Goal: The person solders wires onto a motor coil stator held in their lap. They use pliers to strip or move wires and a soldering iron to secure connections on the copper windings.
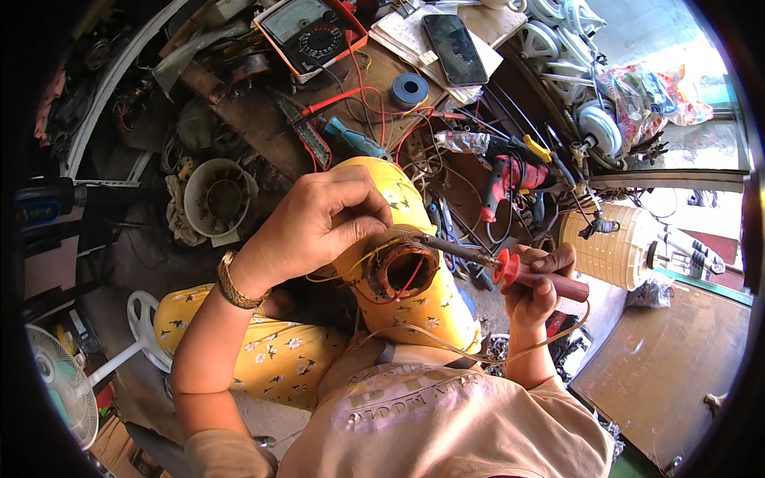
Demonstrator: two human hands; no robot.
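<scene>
A ring-shaped motor stator with copper windings (381, 275) rests on my raised yellow-clad thigh, with thin yellow and red wires coming out of it. My right hand (532, 279) grips a soldering iron (550, 280) by its reddish handle. The iron's dark shaft points left, and its tip reaches the stator's upper rim. Beside that tip, my left hand (343, 219) is closed in a pinch over the rim. What lies between its fingertips is too small to tell. A cord runs from the iron's handle across my lap.
Ahead, a wooden bench holds a multimeter (311, 36) with red leads, a solder spool (409, 91) and a phone (455, 49). A red power drill (510, 179) lies among tools at the right, near a cream ribbed housing (606, 245). At left stand a round tub (221, 197) and a fan (64, 382).
</scene>
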